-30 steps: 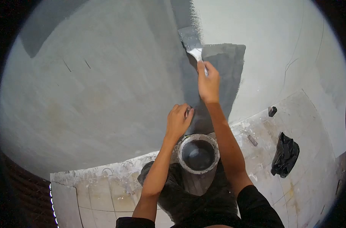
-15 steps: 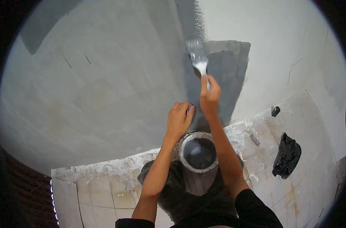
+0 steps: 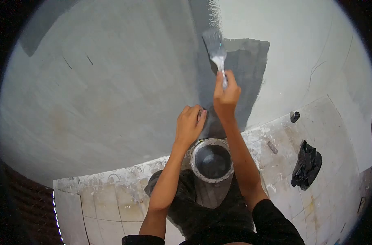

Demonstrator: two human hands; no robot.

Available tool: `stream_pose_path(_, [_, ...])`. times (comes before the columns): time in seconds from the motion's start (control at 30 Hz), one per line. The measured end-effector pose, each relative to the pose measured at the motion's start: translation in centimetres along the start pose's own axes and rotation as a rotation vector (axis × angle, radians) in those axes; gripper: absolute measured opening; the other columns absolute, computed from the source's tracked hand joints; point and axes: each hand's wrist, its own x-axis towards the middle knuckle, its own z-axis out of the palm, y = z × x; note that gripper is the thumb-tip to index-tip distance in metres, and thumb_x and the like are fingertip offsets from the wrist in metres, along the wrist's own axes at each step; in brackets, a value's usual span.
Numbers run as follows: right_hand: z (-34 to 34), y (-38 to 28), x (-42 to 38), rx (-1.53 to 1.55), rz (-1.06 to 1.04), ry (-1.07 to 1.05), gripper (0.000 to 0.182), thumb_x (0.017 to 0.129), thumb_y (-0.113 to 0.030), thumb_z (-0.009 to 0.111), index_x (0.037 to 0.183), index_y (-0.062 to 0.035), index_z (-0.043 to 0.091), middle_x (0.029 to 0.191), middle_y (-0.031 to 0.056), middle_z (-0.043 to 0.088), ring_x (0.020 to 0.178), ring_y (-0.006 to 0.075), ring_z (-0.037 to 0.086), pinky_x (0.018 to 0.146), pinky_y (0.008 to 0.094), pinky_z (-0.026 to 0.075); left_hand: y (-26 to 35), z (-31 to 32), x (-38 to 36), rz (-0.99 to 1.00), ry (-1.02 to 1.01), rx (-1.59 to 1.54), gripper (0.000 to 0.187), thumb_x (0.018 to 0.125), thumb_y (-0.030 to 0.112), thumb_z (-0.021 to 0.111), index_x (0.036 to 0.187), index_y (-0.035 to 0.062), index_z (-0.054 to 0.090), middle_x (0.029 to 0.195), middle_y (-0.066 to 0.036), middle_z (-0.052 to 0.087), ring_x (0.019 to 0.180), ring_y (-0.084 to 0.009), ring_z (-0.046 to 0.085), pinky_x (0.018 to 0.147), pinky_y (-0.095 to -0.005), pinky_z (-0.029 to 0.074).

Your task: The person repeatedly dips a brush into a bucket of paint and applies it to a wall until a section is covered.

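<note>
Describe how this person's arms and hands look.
The left hand and right hand are bare, with no glove, watch or bracelet showing. The left sleeve and right sleeve are short and plain black, ending above the elbows.

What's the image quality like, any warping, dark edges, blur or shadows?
Head view: wide-angle bowing, with the wall's bottom edge curved and the corners black; head view: the paintbrush's bristles look slightly smeared; head view: a small dark shadow shows just left of the paintbrush; head view: a paler patch, perhaps reflected light, on the paint in the bucket.
</note>
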Motion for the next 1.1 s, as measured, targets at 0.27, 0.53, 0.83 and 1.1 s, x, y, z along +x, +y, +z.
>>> stream_pose_path(0.27, [0.6,1.0,-0.8,-0.053,0.048,-0.02,0.023,0.107,-0.019,0.061,0.096,0.0002,0.065,0.073,0.0233,0.066,0.064,0.0444,0.065,0.059,0.0451,0.047,0.3,0.1,0.1,0.006,0.022,-0.019,0.017,0.1,0.02,0.07,0.092,0.0045,0.067,0.072,-0.011,0.061,0.075,-0.031,0.057,0.07,-0.0458,0.047])
stream_pose_path(0.53, [1.2,0.2,1.6,0.029,-0.014,0.013,0.024,0.107,-0.02,0.062,0.093,-0.0007,0.066,0.068,0.0202,0.063,0.056,0.031,0.063,0.056,0.0414,0.044,0.1,-0.1,0.1,0.015,0.003,0.007,0.017,0.1,0.02,0.07,0.094,0.0041,0.067,0.072,-0.011,0.061,0.077,-0.0314,0.057,0.07,-0.0459,0.047])
stream_pose_path(0.83, [0.3,1.3,-0.1,-0.028,-0.014,0.034,0.025,0.106,-0.022,0.064,0.092,-0.0017,0.066,0.065,0.0194,0.064,0.058,0.0403,0.066,0.056,0.0443,0.047,-0.2,0.0,-0.2,0.04,-0.014,0.015,0.021,0.102,0.024,0.07,0.096,0.0033,0.068,0.076,-0.013,0.063,0.076,-0.0308,0.059,0.068,-0.0447,0.047])
stream_pose_path(1.1, [0.4,3.0,-0.6,-0.138,-0.025,0.028,0.025,0.106,-0.023,0.065,0.092,-0.0026,0.066,0.068,0.0204,0.064,0.059,0.0405,0.065,0.056,0.0441,0.047,-0.6,0.6,-0.8,0.064,-0.036,0.061,0.02,0.101,0.023,0.072,0.097,0.0039,0.067,0.077,-0.013,0.064,0.079,-0.033,0.06,0.071,-0.0464,0.049])
